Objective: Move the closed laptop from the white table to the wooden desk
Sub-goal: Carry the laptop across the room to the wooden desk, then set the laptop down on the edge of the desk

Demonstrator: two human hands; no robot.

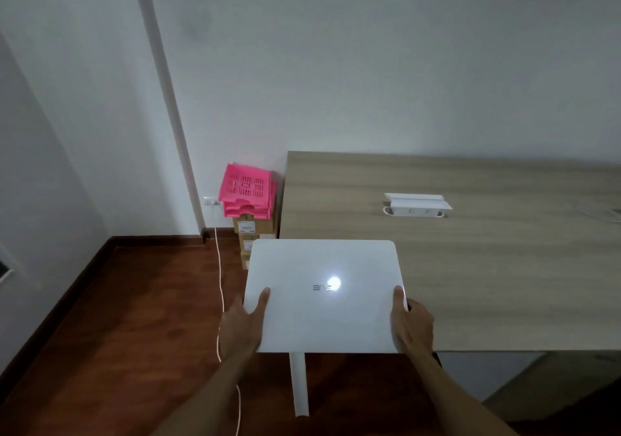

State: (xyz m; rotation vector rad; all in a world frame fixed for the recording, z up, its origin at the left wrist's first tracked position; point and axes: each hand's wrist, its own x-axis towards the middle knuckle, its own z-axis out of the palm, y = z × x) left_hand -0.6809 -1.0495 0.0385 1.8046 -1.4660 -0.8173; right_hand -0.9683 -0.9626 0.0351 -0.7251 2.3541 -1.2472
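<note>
Office: wooden desk, filing trays.

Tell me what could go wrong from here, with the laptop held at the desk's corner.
The closed laptop is gripped only at its near edges by the left hand and right hand; the glossy lid could slip. It hangs partly beyond the wooden desk corner, so setting it down here risks tipping. Pushed far across, it might hit the power strip.

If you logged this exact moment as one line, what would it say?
phase: carry | closed laptop: held over corner of wooden desk | left hand: gripping left edge | right hand: gripping right edge
</note>
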